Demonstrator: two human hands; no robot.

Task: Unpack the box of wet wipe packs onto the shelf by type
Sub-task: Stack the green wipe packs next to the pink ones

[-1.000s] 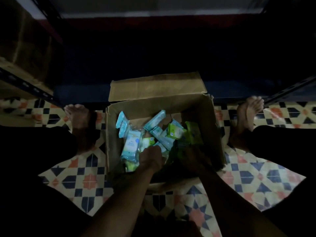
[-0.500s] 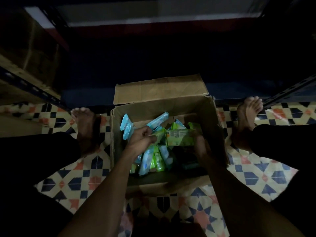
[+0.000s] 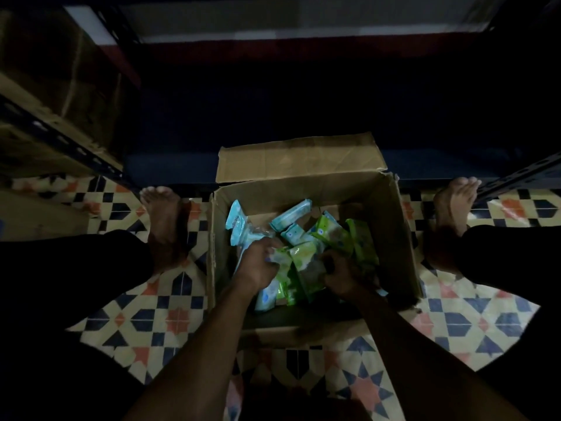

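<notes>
An open cardboard box [image 3: 397,226] stands on the tiled floor between my feet. Inside lie several wet wipe packs: light blue packs [image 3: 238,221] at the left and back, green packs [image 3: 359,241] at the right. Both my hands are inside the box. My left hand [image 3: 256,262] grips the left side of a bunch of green packs [image 3: 305,267] in the middle. My right hand [image 3: 341,276] closes on the right side of the same bunch. The dark shelf [image 3: 303,123] lies beyond the box; its surface is too dim to make out.
My bare feet [image 3: 162,214] rest on either side of the box on patterned floor tiles [image 3: 151,320]. A metal rack with cardboard cartons [image 3: 57,95] stands at the left. Another rack rail [image 3: 522,174] runs at the right. The box's rear flap [image 3: 300,158] leans toward the shelf.
Both hands have dropped lower into the box and drawn together around a bunch of green packs. The single green pack held up by the right hand earlier is back among the others.
</notes>
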